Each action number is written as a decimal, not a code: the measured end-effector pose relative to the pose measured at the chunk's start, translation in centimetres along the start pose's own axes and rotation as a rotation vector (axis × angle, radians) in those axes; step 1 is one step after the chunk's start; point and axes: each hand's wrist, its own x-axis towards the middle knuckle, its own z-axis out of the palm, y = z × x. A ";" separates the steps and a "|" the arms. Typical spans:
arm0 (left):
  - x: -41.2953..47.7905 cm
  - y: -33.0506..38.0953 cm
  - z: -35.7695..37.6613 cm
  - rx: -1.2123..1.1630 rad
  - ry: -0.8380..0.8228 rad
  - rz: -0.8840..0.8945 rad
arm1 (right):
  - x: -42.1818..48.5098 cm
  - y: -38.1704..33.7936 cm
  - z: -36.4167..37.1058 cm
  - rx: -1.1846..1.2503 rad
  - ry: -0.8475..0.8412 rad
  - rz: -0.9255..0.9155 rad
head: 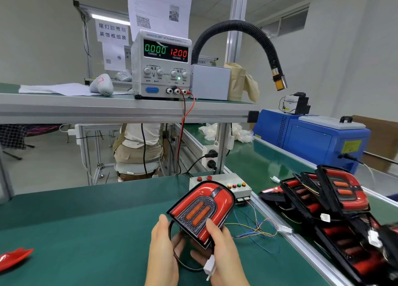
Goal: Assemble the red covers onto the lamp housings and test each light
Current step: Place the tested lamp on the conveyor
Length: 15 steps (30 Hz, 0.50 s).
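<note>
A green desk [86, 225] is spread below a shelf [107, 108] on which a power supply [161, 64] is set. Its displays show zero current and twelve volts, so nothing is judged to be drawing power. At the desk's right edge a pile of lamps [336, 206] is heaped. Near the middle, one lamp [202, 208], its red cover [225, 196] already seated, is held tilted and face up, just in front of a grey switch box [239, 189]. It is gripped by both hands: the left hand [163, 249] is curled under its lower left edge, thumb raised alongside, and the right hand [221, 242] is closed on its lower right corner, thumb pressed on the face. The lamp's white plug [210, 266] hangs by the right hand's fingers; whether it is pinched there cannot be told. The step in hand is judged to be the test: the plug must be freed and mated with the white connector [284, 229] on the coloured wires lying to the right. A spare cover [15, 257] is seen at the far left.
</note>
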 end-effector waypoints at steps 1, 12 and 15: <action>0.0 -0.2 0.4 -0.011 0.016 0.004 | 0.0 -0.1 0.0 0.000 0.013 -0.012; -0.7 -2.9 2.7 -0.024 -0.098 -0.037 | 2.5 -5.1 -2.1 0.135 0.099 -0.054; -1.2 -3.7 3.5 0.082 -0.190 -0.093 | 5.2 -8.1 -3.6 0.189 0.169 -0.079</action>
